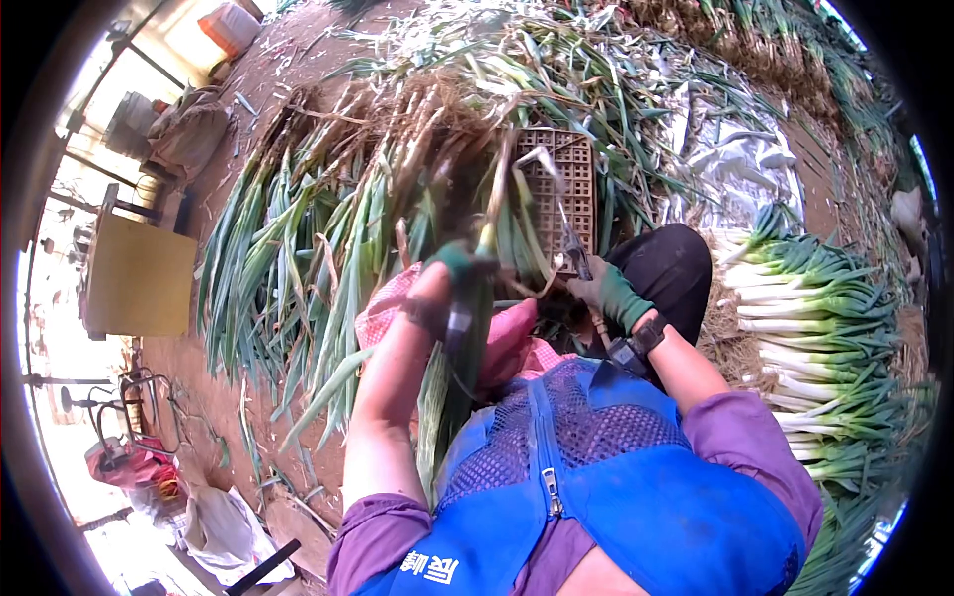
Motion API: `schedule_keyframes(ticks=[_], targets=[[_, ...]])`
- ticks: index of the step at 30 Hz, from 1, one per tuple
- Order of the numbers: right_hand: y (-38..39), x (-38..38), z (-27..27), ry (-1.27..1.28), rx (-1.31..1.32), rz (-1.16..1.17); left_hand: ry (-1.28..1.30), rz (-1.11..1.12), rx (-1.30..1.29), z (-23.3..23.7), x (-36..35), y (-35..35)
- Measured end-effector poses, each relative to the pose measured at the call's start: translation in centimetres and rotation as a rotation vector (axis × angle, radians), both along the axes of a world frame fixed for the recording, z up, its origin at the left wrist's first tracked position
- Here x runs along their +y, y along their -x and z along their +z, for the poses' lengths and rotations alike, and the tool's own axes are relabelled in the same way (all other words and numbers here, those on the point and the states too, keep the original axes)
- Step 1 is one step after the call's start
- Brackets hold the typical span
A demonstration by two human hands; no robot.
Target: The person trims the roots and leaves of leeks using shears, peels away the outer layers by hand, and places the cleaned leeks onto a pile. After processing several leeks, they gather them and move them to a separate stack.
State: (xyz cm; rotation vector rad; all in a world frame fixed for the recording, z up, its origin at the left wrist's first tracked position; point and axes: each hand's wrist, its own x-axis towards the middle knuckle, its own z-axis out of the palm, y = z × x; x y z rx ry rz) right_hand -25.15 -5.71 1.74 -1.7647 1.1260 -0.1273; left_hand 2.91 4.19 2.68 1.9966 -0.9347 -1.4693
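Observation:
My left hand (pixel 462 266), in a green glove and blurred by motion, is closed around a long green onion (pixel 494 199). Its root end points up and its leaves hang down past my wrist. My right hand (pixel 608 293), also gloved, grips what looks like an air blow gun (pixel 573 243), with a hose running down from it. A brown plastic crate (pixel 556 189) stands just beyond both hands. To the left lies a big pile of untrimmed green onions (pixel 328 199) with brown roots. Cleaned green onions (pixel 815 338) with white stalks are stacked at my right.
Stripped leaves (pixel 606 79) litter the ground ahead. A white plastic sheet (pixel 740 159) lies beyond my right knee (pixel 666 273). More onions (pixel 785 50) line the far right. At left stand a yellowish board (pixel 139 278) and a red bag (pixel 129 462).

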Motion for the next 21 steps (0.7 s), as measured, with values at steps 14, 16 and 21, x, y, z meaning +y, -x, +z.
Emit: schedule_keyframes(ticks=[14,16,21], targets=[[2.3,6.3,4.5,0.077,0.005,0.447,0.075,0.349,0.353,-1.5,3.3,3.5],[2.2,6.2,4.5,0.067,0.044,0.436,0.069,0.33,0.338,-2.9,3.4,3.4],[2.8,6.4,3.4,0.102,-0.058,0.469,0.063,0.335,0.227,-2.1,3.2,3.6]])
